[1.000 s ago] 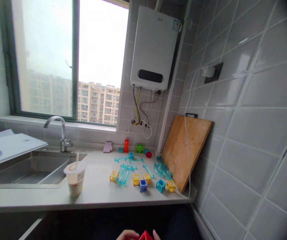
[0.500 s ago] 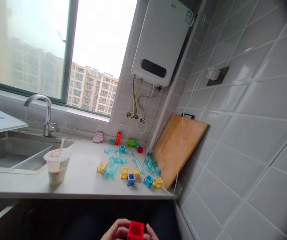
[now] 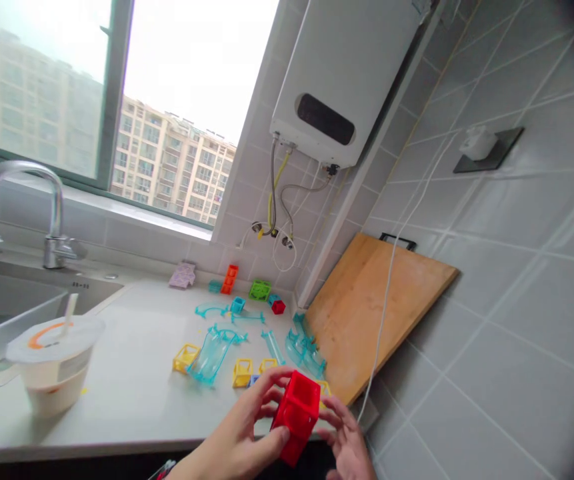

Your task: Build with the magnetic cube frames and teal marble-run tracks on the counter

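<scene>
My left hand [image 3: 247, 427] grips a red block [image 3: 297, 412], hollow-faced and seemingly made of two joined cubes, tilted above the counter's front edge. Its fingers wrap the far side, with the thumb on the near face. Just to the right is my right hand [image 3: 345, 440], fingers apart and slightly curled; whether a fingertip touches the block I cannot tell. Behind the hands lie yellow cube frames [image 3: 242, 373], a mostly hidden blue cube [image 3: 253, 380] and a clear turquoise track piece [image 3: 211, 357]. Another yellow cube [image 3: 187, 358] stands beside that track piece.
A lidded cup with a straw [image 3: 57, 367] stands at the left, near the sink [image 3: 11, 320] and faucet [image 3: 54, 213]. A wooden board [image 3: 367, 307] leans on the right wall behind a hanging white cord [image 3: 385, 293]. Green [image 3: 260, 289] and orange [image 3: 229, 279] blocks sit at the back.
Both hands have risen from below the counter edge with the red block. The left still grips it; the right now shows fingers apart beside it. The view has moved closer to the counter.
</scene>
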Action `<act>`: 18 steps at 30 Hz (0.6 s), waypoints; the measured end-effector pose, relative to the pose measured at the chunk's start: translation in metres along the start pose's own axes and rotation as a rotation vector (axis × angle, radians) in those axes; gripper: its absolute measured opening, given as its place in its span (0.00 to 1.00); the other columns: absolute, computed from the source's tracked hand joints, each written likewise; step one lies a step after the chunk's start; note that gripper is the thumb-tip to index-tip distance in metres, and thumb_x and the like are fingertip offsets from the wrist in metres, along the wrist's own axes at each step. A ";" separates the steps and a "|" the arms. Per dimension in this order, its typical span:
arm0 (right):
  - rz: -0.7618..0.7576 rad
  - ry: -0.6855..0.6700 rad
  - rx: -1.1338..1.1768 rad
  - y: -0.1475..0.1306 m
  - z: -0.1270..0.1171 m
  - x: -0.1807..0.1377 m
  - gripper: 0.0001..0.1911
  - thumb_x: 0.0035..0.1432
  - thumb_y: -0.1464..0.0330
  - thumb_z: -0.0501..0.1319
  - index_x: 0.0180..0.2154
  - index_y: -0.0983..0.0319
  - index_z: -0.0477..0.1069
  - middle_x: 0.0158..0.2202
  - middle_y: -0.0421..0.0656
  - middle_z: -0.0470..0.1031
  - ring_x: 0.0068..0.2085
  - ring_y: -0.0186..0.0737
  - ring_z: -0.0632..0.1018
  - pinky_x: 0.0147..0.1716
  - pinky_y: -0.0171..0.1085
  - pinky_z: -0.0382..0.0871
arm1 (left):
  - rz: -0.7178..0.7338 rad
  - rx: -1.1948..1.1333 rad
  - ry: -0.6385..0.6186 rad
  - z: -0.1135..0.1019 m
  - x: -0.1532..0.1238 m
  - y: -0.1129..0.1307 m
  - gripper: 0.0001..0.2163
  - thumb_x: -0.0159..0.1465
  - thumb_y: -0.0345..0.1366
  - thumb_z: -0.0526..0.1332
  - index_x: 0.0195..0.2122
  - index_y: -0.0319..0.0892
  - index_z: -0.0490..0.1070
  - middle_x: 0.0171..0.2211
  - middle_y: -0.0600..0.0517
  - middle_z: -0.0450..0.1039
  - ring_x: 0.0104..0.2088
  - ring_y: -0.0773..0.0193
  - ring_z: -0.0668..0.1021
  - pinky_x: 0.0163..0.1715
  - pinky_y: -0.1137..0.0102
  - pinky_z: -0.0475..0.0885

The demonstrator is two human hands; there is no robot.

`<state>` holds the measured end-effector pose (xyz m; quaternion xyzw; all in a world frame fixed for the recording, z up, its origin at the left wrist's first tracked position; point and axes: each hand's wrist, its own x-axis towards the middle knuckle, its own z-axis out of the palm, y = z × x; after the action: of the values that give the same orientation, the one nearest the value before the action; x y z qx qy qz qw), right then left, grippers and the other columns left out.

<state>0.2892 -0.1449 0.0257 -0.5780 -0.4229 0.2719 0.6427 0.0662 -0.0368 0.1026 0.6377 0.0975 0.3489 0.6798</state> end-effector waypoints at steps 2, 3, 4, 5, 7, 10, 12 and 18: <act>-0.059 0.007 -0.061 -0.008 0.003 0.023 0.51 0.38 0.31 0.67 0.56 0.56 0.73 0.59 0.56 0.74 0.58 0.64 0.76 0.53 0.52 0.73 | 0.019 0.019 0.001 -0.014 0.017 0.005 0.27 0.66 0.40 0.67 0.65 0.45 0.67 0.58 0.41 0.74 0.57 0.47 0.76 0.61 0.56 0.68; -0.074 0.019 -0.086 -0.012 0.005 0.035 0.47 0.45 0.32 0.65 0.57 0.56 0.73 0.59 0.56 0.75 0.58 0.63 0.76 0.54 0.51 0.73 | 0.019 0.019 -0.006 -0.021 0.023 0.005 0.26 0.66 0.40 0.67 0.65 0.45 0.68 0.58 0.42 0.74 0.57 0.46 0.75 0.61 0.56 0.68; -0.083 0.026 -0.112 -0.015 0.009 0.047 0.43 0.52 0.35 0.63 0.58 0.57 0.73 0.58 0.55 0.76 0.59 0.61 0.75 0.55 0.50 0.72 | 0.017 0.014 -0.004 -0.028 0.027 0.003 0.26 0.66 0.40 0.67 0.65 0.46 0.69 0.58 0.42 0.74 0.58 0.46 0.75 0.61 0.56 0.68; -0.089 0.024 -0.140 -0.018 0.012 0.059 0.39 0.57 0.37 0.61 0.59 0.57 0.73 0.57 0.54 0.77 0.59 0.59 0.75 0.56 0.49 0.71 | 0.012 0.000 0.009 -0.036 0.030 0.000 0.26 0.66 0.40 0.67 0.64 0.46 0.69 0.58 0.42 0.74 0.58 0.46 0.75 0.61 0.56 0.69; -0.093 0.005 -0.196 -0.023 0.020 0.087 0.33 0.62 0.42 0.61 0.58 0.57 0.74 0.55 0.53 0.78 0.58 0.56 0.76 0.57 0.48 0.71 | -0.015 -0.066 0.080 -0.053 0.033 -0.008 0.27 0.63 0.43 0.70 0.63 0.46 0.71 0.56 0.42 0.76 0.57 0.45 0.76 0.60 0.57 0.70; -0.089 -0.052 -0.250 -0.022 0.035 0.137 0.29 0.63 0.46 0.63 0.54 0.60 0.77 0.52 0.53 0.80 0.54 0.54 0.78 0.54 0.46 0.72 | -0.075 -0.211 0.281 -0.080 0.034 -0.026 0.29 0.58 0.46 0.74 0.60 0.48 0.73 0.54 0.42 0.77 0.54 0.43 0.78 0.51 0.60 0.77; -0.092 -0.083 -0.272 -0.016 0.049 0.176 0.27 0.62 0.47 0.64 0.51 0.61 0.78 0.50 0.52 0.81 0.51 0.53 0.80 0.51 0.45 0.74 | -0.088 -0.264 0.442 -0.099 0.037 -0.037 0.30 0.56 0.47 0.75 0.58 0.47 0.74 0.54 0.42 0.77 0.53 0.43 0.78 0.46 0.63 0.79; -0.098 -0.073 -0.488 0.032 0.105 0.295 0.24 0.63 0.49 0.60 0.45 0.62 0.79 0.44 0.50 0.83 0.47 0.50 0.81 0.43 0.41 0.76 | -0.210 -0.558 0.828 -0.129 0.047 -0.060 0.35 0.58 0.44 0.71 0.65 0.44 0.65 0.56 0.44 0.78 0.47 0.51 0.82 0.35 0.69 0.80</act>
<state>0.3497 0.1623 0.0596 -0.6848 -0.5263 0.1510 0.4808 0.0474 0.0977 0.0395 0.2268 0.3254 0.5148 0.7600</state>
